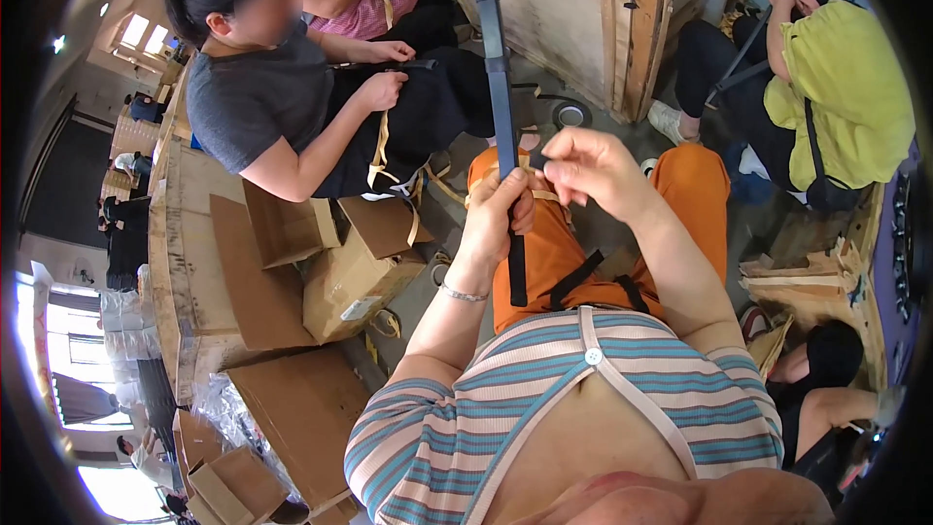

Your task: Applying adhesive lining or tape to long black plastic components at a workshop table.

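A long strap [501, 87] is held upright before the torso, gripped low by the left hand [494, 219] and pinched just to its right by the right hand [588, 167]. Open cardboard boxes [335, 262] are stacked to the left, beside a seated person [282, 107]. A wooden crate [583, 10] is placed behind the strap, and another seated person [836, 87] is positioned at far right.

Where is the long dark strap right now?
In the head view, the dark strap runs upright at centre, gripped by the left hand, with the right hand pinching it beside.

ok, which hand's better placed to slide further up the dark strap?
Right, probably. The right hand pinches the dark strap with fingertips only, above the left hand, which wraps the strap lower down and anchors it.
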`<state>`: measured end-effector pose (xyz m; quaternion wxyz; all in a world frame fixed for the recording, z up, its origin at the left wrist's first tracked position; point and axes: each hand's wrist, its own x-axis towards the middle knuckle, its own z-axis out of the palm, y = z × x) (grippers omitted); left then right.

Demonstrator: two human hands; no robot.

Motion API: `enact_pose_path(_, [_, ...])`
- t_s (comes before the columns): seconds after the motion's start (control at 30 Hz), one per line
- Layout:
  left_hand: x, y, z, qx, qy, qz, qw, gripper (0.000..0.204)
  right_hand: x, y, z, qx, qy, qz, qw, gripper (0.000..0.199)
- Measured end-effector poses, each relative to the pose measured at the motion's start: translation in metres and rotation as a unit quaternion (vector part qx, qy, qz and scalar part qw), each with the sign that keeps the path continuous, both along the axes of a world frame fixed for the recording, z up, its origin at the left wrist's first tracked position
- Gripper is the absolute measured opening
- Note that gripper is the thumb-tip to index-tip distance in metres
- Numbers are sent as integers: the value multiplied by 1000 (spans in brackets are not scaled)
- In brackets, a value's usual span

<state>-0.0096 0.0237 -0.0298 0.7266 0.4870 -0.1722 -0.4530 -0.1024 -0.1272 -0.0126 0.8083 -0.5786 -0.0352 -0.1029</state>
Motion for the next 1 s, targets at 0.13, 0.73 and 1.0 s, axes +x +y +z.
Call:
enact_pose_path(0.13, [-2,2,3,7,-14,-14,1000,34,14,-9,4,-228,-13,-135,964,15])
enact_pose_path(0.73, [-1,3,7,3,-10,-32,999,31,23,-5,5,-241,-34,-164,956,19])
enact_pose_path(1.0, [0,4,7,10,-7,-25,1000,30,26,-1,2,-246,-33,-170,954,20])
